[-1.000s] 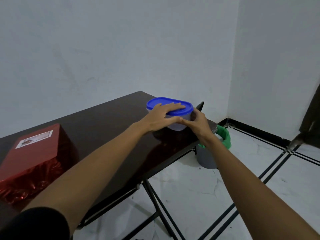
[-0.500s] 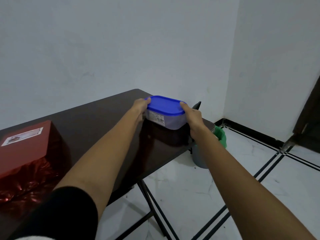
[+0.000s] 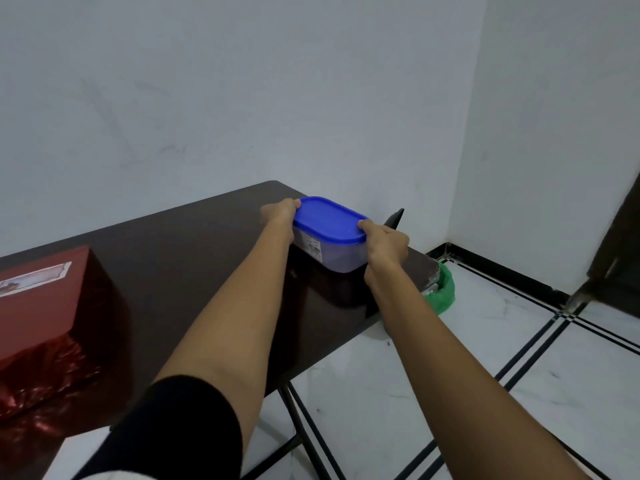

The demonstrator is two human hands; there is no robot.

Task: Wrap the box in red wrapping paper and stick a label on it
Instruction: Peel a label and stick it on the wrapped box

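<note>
The red-wrapped box (image 3: 38, 313) sits at the near left of the dark table (image 3: 194, 258), cut off by the left edge of the view, so I cannot tell its full length. One top corner points right. The white label (image 3: 33, 278) lies flat on its top face, long side running left to right and rising slightly to the right. The red paper (image 3: 41, 375) is crinkled and shiny on the near side. Both hands are well apart from the box, at the far right end of the table, on a clear container (image 3: 332, 252) with a blue lid (image 3: 329, 220). Its long axis runs from far left to near right. The left hand (image 3: 278, 214) curls round the far-left end and the right hand (image 3: 386, 242) grips the near-right end, thumb on the lid's rim. A green-lined bin (image 3: 443, 289) stands on the floor just beyond the table's right end.
</note>
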